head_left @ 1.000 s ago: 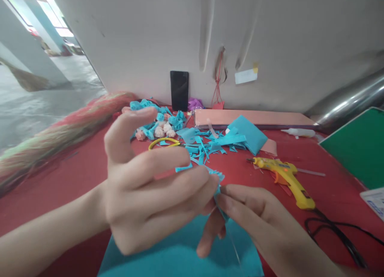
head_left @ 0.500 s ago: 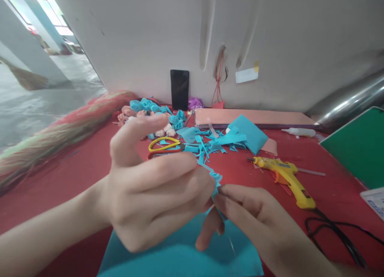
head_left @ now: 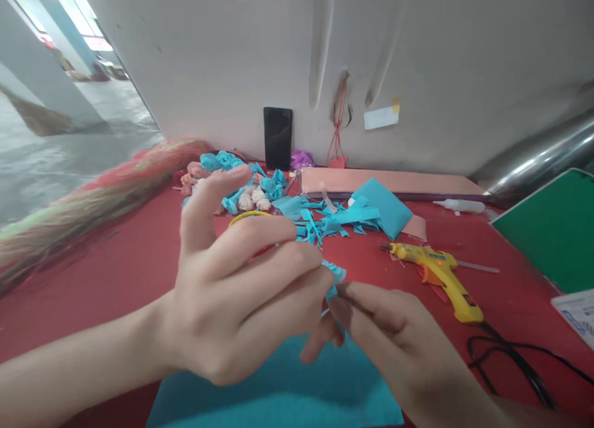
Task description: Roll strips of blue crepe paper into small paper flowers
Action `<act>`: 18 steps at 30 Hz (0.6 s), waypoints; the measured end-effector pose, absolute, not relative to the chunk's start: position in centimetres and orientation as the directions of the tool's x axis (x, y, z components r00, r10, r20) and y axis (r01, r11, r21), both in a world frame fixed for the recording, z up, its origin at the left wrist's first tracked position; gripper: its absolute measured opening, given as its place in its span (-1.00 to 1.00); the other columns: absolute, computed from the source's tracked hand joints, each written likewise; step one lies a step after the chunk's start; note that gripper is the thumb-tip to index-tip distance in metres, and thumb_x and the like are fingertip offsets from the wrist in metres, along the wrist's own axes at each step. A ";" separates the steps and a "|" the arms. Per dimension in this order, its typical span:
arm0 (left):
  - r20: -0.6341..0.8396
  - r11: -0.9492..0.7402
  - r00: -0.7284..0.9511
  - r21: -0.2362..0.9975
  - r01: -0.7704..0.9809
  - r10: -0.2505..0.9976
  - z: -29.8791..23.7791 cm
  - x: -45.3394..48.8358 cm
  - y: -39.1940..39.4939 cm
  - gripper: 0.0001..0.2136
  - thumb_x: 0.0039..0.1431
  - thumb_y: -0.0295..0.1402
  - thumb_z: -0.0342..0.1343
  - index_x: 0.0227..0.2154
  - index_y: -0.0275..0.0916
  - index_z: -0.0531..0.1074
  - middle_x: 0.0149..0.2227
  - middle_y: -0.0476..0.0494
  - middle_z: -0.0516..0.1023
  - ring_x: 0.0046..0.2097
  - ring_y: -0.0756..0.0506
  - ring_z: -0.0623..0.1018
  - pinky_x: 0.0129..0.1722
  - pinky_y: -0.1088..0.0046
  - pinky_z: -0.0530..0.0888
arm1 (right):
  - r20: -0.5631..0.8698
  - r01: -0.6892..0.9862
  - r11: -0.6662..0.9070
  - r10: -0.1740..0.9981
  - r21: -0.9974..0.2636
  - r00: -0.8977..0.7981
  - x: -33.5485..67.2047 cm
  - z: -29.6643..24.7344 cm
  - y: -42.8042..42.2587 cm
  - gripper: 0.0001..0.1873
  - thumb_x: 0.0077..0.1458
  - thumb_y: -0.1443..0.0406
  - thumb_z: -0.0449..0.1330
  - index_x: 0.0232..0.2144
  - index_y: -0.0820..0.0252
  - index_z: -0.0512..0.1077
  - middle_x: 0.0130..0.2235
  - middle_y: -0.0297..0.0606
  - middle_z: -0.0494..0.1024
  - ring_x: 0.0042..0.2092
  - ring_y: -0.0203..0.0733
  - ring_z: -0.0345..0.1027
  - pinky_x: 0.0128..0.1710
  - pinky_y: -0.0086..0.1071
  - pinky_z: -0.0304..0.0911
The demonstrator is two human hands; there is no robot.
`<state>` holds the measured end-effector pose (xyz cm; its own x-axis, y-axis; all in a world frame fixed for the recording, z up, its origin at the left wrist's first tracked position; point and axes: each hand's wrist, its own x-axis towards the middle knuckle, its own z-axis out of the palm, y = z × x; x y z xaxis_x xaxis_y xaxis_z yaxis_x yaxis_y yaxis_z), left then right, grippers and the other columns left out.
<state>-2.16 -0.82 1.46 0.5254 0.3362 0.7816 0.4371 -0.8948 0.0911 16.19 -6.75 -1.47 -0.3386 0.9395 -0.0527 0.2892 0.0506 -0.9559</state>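
A small gathered piece of blue crepe paper (head_left: 335, 272) is pinched between my two hands, with only its ruffled edge showing. My left hand (head_left: 245, 292) is closed at the paper, its index finger raised and the other fingers curled. The back of that hand hides most of its grip. Thumb and fingertips of my right hand (head_left: 399, 335) press together on the paper's lower right side. Under both hands lies a flat blue sheet (head_left: 278, 385). Behind my left hand, scissors with a yellow handle (head_left: 248, 216) are mostly covered.
Blue paper scraps (head_left: 334, 221) lie mid-table, beside several blue, pink and white paper flowers (head_left: 253, 196). A yellow glue gun (head_left: 445, 273) with a black cord rests at right. At the back stand a black phone (head_left: 278, 138) and a long pink bundle (head_left: 390, 180).
My left hand has risen and tilted slightly, now covering more of the scissors. The right hand stays pinched on the crepe paper. A small light shows on the glue gun.
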 end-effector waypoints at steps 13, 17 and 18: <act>0.590 -0.795 0.609 0.596 0.114 0.530 1.6 -1.0 -0.4 -0.90 0.09 -0.54 0.12 -0.33 -0.26 0.45 -0.35 -0.01 0.51 -0.27 0.01 0.49 -0.23 0.52 0.48 | 0.364 0.235 0.412 0.904 -0.881 -0.223 16.9 -2.0 -5.3 -0.51 0.19 -0.06 0.04 -0.56 0.04 0.52 -0.54 -0.29 0.38 -0.41 -0.14 0.25 -0.34 -0.29 0.28; 0.444 -0.539 0.653 0.840 -0.065 0.614 1.0 -0.7 -0.4 -0.81 0.05 -0.59 0.20 -0.30 -0.20 0.54 -0.33 -0.02 0.53 -0.25 -0.01 0.53 -0.22 0.51 0.53 | 0.385 0.242 0.454 0.878 -0.857 -0.285 17.0 -1.6 -5.1 -0.52 0.21 -0.04 0.03 -0.54 -0.01 0.57 -0.56 -0.29 0.41 -0.43 -0.13 0.24 -0.31 -0.25 0.27; 0.410 -0.459 0.653 0.882 -0.107 0.637 0.8 -0.7 -0.3 -0.81 0.04 -0.59 0.22 -0.32 -0.18 0.56 -0.34 -0.03 0.51 -0.27 -0.01 0.52 -0.25 0.51 0.54 | 0.374 0.233 0.445 0.880 -0.865 -0.294 17.0 -1.5 -5.1 -0.53 0.22 -0.03 0.03 -0.53 -0.03 0.58 -0.56 -0.29 0.42 -0.43 -0.13 0.24 -0.30 -0.25 0.27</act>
